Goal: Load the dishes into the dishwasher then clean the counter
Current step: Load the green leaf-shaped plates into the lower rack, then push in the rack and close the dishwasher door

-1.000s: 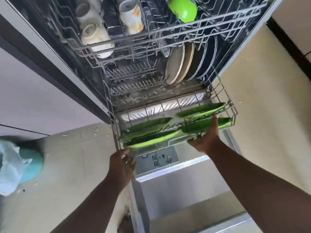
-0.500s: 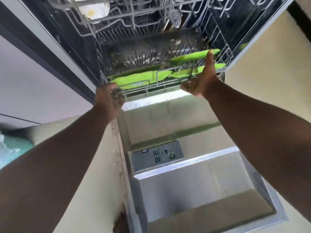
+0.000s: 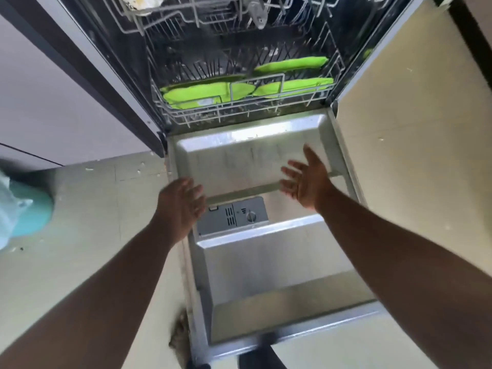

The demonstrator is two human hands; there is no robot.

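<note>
Two sets of fingers [image 3: 291, 170] hang spread and loose above the lowered dishwasher door [image 3: 266, 262], holding nothing. The right hand [image 3: 306, 182] shows its palm, thumb up; the left hand [image 3: 181, 206] shows its back, its fingers slightly blurred, just beside the grey plastic detergent dispenser [image 3: 234, 218] with its slotted vent and round knob. Neither hand touches the door, as far as I can tell. The door's inner face is dull, brushed steel with rounded pressed ridges. Beyond the hands, the lower rack [image 3: 239, 113] of thin grey wire sits inside the dishwasher tub, and flat bright green plates [image 3: 207, 93] lean in its front rows, smooth and glossy. Above it the upper rack [image 3: 191, 20] is also wire, with a pale dish at its left edge. On the speckled beige floor [image 3: 93, 235] to the left stands a teal rounded bin [image 3: 32, 211] with a filmy plastic liner.
</note>
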